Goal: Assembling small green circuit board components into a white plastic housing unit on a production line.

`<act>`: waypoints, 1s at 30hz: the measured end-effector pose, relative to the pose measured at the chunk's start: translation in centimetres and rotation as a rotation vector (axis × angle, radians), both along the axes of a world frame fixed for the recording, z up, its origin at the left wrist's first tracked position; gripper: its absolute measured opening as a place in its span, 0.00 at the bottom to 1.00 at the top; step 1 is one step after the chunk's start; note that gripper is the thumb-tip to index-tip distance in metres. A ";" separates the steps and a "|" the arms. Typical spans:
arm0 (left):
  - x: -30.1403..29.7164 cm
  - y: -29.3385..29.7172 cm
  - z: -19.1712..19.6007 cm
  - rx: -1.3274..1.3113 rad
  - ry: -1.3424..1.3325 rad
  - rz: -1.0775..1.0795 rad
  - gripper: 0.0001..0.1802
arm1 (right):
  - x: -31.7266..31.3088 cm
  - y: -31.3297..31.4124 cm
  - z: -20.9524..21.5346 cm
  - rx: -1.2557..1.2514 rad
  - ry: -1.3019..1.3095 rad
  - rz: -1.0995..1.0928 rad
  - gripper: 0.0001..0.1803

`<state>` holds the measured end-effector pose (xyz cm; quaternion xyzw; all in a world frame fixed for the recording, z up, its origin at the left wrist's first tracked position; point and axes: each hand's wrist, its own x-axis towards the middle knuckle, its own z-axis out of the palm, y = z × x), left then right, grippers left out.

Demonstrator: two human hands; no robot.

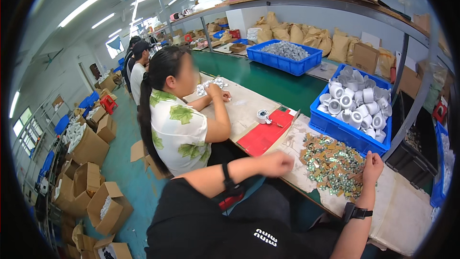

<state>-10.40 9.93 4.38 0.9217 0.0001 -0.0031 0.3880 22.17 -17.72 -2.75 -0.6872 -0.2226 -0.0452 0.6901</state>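
Curling its fingers in, my left hand [276, 164] hangs near the near edge of the table, between the red sheet [261, 136] and the pile of circuit board pieces [330, 165]. My right hand [373, 167] is at the pile's right margin, fingers drawn in toward the thumb. From this angle I cannot tell whether either grip is fully closed, or whether a piece sits in it.

The pile spreads over the paper covering [402, 206], which stretches off to the right and gives that side room for moving. Behind my right hand, the wall of the near blue crate [346, 140] bounds the space closely, with a slanting metal post [407, 115] beyond. On my left, room narrows toward the co-worker [179, 139] seated at the same table.

Counting: 2 hands of mine, 1 black band on each wrist; 1 red sheet with 1 white round part [262, 115] at its far edge; 1 near blue crate heaped with white grilled housings [352, 103], 1 farther blue crate [280, 63] of small greyish parts. Board pieces and housings overlap too much to count.
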 end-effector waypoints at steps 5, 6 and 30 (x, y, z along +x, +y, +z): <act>-14.1 -1.6 -11.0 0.492 0.961 -0.069 0.12 | -0.7 -0.3 0.8 0.000 -0.052 0.010 0.20; -18.6 -2.3 -12.8 0.578 1.134 -0.027 0.13 | -0.7 -0.5 0.7 -0.024 -0.080 -0.018 0.20; -32.5 -7.7 -23.1 0.448 1.069 -0.138 0.15 | -3.0 0.8 1.4 -0.164 -0.139 -0.036 0.18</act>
